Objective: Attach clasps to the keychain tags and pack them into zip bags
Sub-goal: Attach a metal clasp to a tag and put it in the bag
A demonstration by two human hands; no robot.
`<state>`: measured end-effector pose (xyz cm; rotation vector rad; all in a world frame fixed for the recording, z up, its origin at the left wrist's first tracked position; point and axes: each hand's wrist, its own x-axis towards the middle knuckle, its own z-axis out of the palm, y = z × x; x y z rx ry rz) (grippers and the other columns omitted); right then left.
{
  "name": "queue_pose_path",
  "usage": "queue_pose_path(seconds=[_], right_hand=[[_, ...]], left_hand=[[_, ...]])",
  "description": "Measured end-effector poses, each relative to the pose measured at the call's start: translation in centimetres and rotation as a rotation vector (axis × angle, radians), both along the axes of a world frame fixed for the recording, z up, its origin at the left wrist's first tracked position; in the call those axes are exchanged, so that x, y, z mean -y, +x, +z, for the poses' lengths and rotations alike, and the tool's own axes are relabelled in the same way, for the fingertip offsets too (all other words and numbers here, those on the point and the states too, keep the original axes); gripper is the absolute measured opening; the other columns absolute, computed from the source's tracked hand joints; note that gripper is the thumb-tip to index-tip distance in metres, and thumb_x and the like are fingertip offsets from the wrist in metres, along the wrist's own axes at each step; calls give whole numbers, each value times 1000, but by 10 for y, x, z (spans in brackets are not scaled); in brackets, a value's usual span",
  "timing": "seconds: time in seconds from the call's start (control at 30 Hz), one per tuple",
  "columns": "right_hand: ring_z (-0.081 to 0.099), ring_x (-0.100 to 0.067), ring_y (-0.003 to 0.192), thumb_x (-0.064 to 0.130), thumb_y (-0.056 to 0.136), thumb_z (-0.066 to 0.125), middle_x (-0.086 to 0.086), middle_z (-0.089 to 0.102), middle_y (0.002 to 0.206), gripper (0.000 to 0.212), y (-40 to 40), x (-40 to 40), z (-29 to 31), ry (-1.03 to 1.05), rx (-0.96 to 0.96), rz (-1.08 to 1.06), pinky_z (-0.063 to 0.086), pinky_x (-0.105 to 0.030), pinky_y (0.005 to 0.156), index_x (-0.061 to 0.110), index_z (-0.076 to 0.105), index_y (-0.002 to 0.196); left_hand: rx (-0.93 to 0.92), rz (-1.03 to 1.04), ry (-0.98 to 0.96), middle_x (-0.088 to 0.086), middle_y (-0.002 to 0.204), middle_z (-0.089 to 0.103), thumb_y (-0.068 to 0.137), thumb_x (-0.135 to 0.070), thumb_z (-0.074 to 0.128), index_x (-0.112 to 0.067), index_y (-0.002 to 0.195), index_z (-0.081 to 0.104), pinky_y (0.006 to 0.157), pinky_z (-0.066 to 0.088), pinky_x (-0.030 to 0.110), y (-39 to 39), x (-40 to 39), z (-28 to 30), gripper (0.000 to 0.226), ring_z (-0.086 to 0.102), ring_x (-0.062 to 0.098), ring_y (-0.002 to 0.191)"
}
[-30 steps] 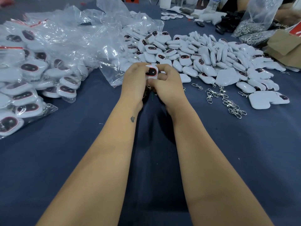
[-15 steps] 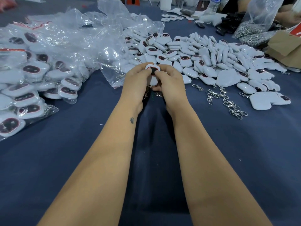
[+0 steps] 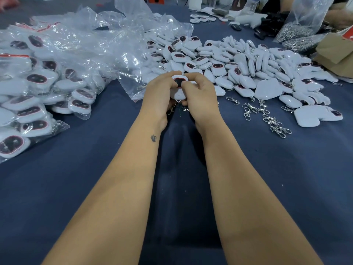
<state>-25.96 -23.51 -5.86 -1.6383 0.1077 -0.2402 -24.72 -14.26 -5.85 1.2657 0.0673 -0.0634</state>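
Observation:
Both my hands hold one white keychain tag with a dark red-rimmed face, just above the blue table. My left hand grips its left side and my right hand pinches its right side with curled fingers. A metal clasp hangs below the tag between my palms, partly hidden. A big heap of loose white tags lies beyond my hands. Several loose metal clasps lie to the right. Empty clear zip bags are piled at the back left.
Filled zip bags of tags are stacked along the left. A clear bag of clasps, a brown carton and another person's arm are at the far right. The blue tablecloth spreads in front.
My hands have turned the tag so that its dark face now tilts up toward me. The hands stay in the same spot.

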Motion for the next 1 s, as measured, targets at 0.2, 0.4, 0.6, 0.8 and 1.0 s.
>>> queue_pose_path(seconds=[0.2,0.4,0.6,0.8,1.0], right_hand=[[49,-16,69,10,92,52,-5,56,76,19,-3,-1,2,-15,7,-6,44,-30,65,24,64,86],[53,-11,66,16,92,55,4,60,76,10,0,-2,3,13,-34,-48,47,-29,69,18,65,92],[52,-10,67,13,92,52,4,59,77,14,-1,-3,3,4,-23,-38,47,-29,71,19,64,91],[56,-12,73,13,91,53,0,63,82,14,1,-3,2,28,-17,-43,47,-30,72,17,66,91],[59,-8,65,7,89,51,3,65,73,18,0,-2,1,117,-1,-32,48,-26,64,17,66,87]], left_hand=[[21,-17,-3,13,98,75,85,-4,54,-8,111,72,67,52,23,3,-2,-3,31,67,15,76],[11,11,-12,9,89,73,87,3,51,-8,110,71,66,55,24,3,1,-1,33,66,18,75],[13,22,-4,8,86,74,88,3,50,-8,109,71,66,55,24,4,0,-1,32,67,17,74],[57,67,30,3,80,73,88,-2,56,-18,96,72,62,53,22,0,3,-3,24,68,14,69],[72,83,23,13,93,73,87,2,54,-17,96,73,67,56,28,-3,3,-1,29,67,22,79]])
